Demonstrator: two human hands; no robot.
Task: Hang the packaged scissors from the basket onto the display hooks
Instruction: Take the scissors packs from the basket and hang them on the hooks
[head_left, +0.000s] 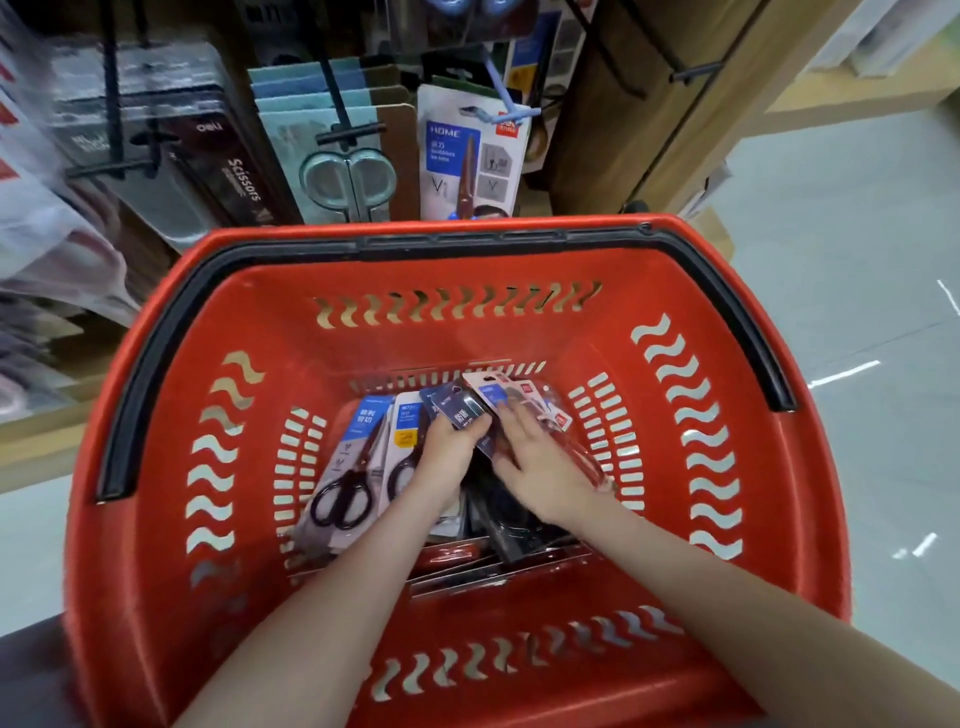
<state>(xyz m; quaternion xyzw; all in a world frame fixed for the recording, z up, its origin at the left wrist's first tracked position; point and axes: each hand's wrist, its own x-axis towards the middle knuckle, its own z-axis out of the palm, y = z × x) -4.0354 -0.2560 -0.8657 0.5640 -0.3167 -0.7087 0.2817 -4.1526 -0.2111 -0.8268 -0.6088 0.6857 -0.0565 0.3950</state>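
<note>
Both my hands reach down into a red plastic basket (675, 291) with a black handle. Several packaged scissors lie on its bottom. My left hand (451, 451) grips a dark blue scissors pack (457, 408) by its top end. My right hand (540, 467) lies flat with spread fingers on a red-handled scissors pack (558, 415) beside it. Two packs of black-handled scissors (353, 467) lie to the left of my left hand. Behind the basket, display hooks (343, 132) carry hanging scissors packs, among them a white and blue pack (470, 156).
A wooden display panel (623, 114) stands behind the basket on the right. More dark scissors packs (171, 150) hang at the back left. Grey shop floor (857, 260) lies to the right. A wooden shelf edge (36, 441) runs along the left.
</note>
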